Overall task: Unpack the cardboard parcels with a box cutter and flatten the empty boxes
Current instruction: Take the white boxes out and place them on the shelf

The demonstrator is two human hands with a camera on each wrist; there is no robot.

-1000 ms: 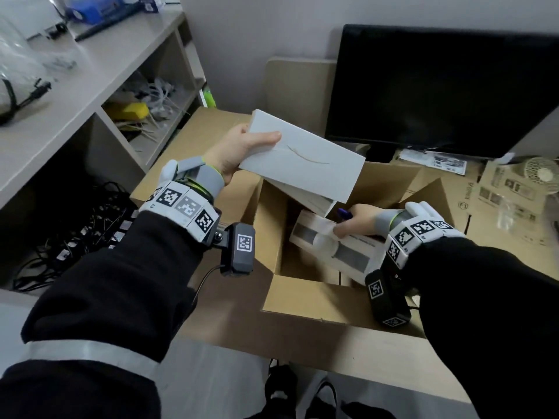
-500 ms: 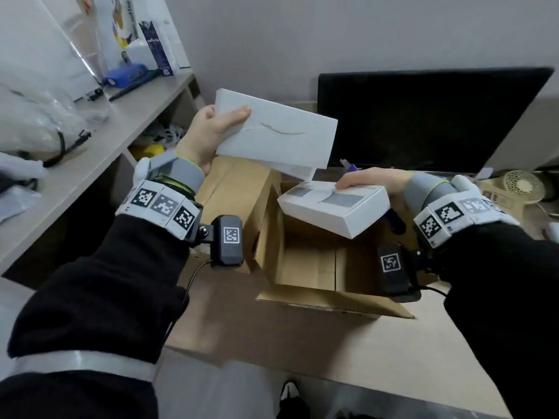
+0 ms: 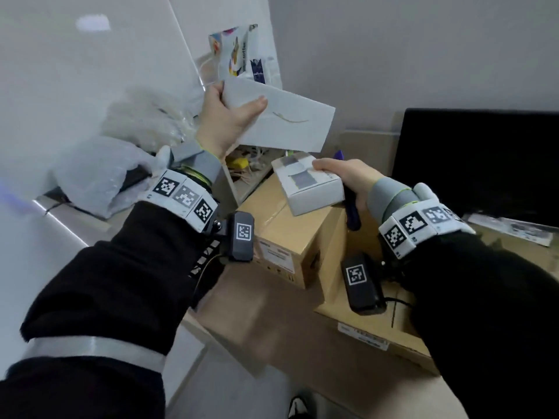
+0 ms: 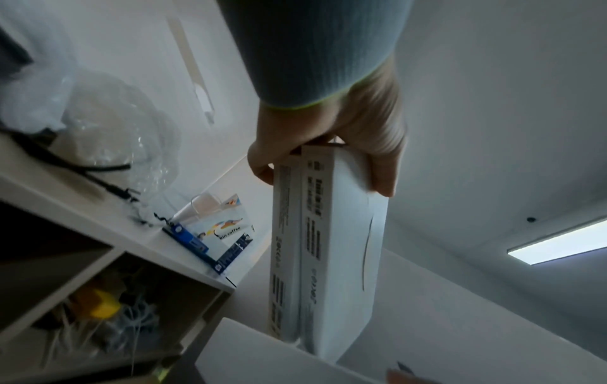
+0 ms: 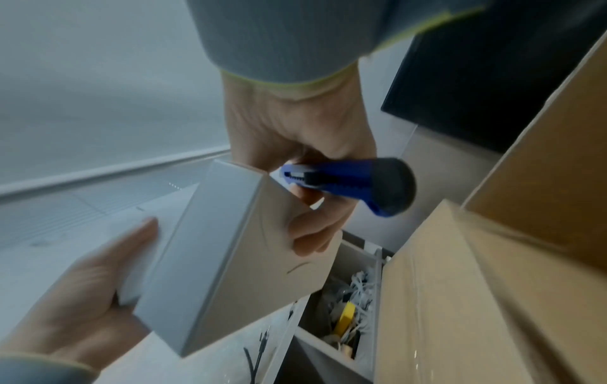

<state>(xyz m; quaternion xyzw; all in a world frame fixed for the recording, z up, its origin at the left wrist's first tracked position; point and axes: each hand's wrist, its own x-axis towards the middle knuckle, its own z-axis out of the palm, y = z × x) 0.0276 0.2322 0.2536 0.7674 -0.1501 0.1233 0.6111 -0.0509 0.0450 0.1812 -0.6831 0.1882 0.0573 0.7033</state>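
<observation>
My left hand (image 3: 225, 120) held two flat white boxes (image 4: 323, 257) up high, thumb on top. My right hand (image 3: 348, 179) gripped a small white box (image 3: 311, 184) & the blue box cutter (image 5: 348, 185) together, above the brown cardboard parcels (image 3: 290, 237) by the black screen (image 3: 484, 164).

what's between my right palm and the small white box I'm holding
The blue box cutter sits between the right hand and the small white box, seen best in the right wrist view.

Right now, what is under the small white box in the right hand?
Under the small white box sits a closed cardboard parcel. The right hand also grips a blue box cutter beside it. The parcel's contents are hidden.
</observation>
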